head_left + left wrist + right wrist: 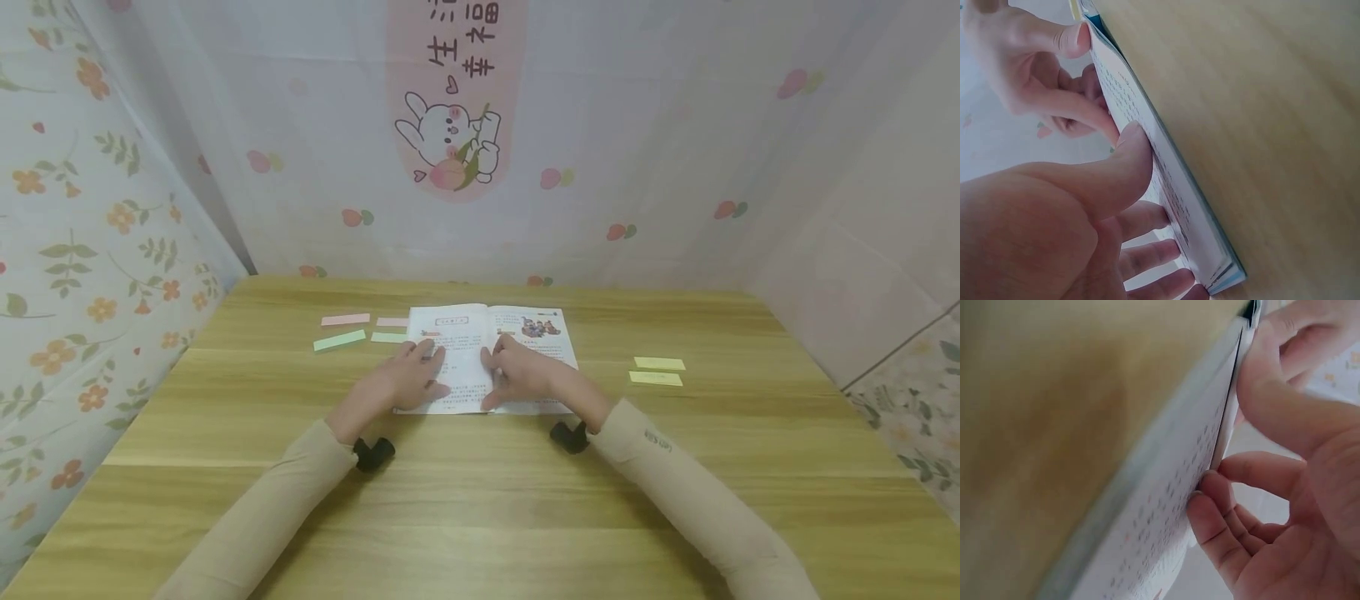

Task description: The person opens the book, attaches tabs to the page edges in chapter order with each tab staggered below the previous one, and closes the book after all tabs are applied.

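So we've got the left hand (411,377) spread loosely on the book (467,362). Right hand (522,372) is by the gutter (487,325), we can't tell if pinching; yellow strips (656,378) at 3 o'clock.

Wooden table (480,517), visible grain throughout, stands before a white cloth (637,100) printed with a rabbit (438,129) and small fruit (551,178). Left side hung with orange-flowered cloth (97,275). Light soft and even.

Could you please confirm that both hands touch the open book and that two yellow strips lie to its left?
Not quite: the head view shows the two yellow strips to the right of the open book; the rest holds.
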`<action>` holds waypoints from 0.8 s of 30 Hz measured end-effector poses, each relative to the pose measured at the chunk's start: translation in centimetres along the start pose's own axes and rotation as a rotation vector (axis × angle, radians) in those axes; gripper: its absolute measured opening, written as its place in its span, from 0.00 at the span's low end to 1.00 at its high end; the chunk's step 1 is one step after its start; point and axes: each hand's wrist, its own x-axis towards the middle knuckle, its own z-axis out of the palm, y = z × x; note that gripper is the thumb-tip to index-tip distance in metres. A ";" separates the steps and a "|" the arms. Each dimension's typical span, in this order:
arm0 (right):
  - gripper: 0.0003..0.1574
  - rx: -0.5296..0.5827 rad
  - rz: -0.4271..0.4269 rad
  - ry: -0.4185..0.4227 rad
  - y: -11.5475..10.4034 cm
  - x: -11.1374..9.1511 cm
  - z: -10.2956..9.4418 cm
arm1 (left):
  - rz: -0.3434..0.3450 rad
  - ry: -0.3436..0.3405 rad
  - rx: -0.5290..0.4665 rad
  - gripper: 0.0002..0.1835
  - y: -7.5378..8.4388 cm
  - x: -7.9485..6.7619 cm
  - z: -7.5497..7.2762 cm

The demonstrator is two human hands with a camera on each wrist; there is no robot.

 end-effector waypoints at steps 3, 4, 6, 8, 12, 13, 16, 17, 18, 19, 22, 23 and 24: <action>0.25 -0.006 -0.031 0.044 -0.3 -0.2 0.2 | 0.005 0.002 -0.002 0.37 0.0 0.0 0.0; 0.22 -0.010 -0.041 0.053 -0.4 -0.2 0.2 | 0.006 0.002 -0.002 0.37 -0.1 0.0 0.0; 0.19 -0.021 -0.057 0.066 -0.4 -0.3 0.4 | 0.004 0.001 -0.005 0.37 -0.1 0.0 0.0; 0.18 -0.023 -0.076 0.075 -0.2 -0.4 0.5 | 0.005 -0.001 -0.006 0.37 -0.1 0.0 0.1; 0.17 -0.010 -0.123 0.082 0.2 -0.6 0.7 | 0.003 -0.010 -0.006 0.37 -0.1 0.0 0.1; 0.17 0.001 -0.133 0.079 0.3 -0.6 0.7 | 0.005 -0.011 -0.005 0.37 -0.1 0.0 0.1; 0.16 0.027 -0.145 0.069 0.7 -0.7 0.6 | 0.013 -0.006 -0.011 0.37 -0.1 -0.1 0.1; 0.16 0.035 -0.147 0.068 0.7 -0.8 0.6 | 0.016 -0.003 -0.011 0.37 -0.1 -0.1 0.1; 0.15 0.048 -0.145 0.065 0.8 -0.8 0.5 | 0.017 -0.002 -0.015 0.37 -0.2 0.0 0.1; 0.15 0.057 -0.147 0.064 0.8 -0.8 0.5 | 0.017 -0.002 -0.019 0.37 -0.2 0.0 0.1; 0.15 0.078 -0.145 0.073 1.0 -0.9 0.5 | 0.011 -0.008 -0.026 0.37 -0.2 -0.1 0.1; 0.16 0.087 -0.141 0.076 1.0 -0.9 0.5 | 0.011 -0.010 -0.029 0.37 -0.2 -0.1 0.1; 0.18 0.094 -0.134 0.079 1.0 -1.0 0.5 | 0.010 -0.011 -0.031 0.37 -0.2 -0.1 0.1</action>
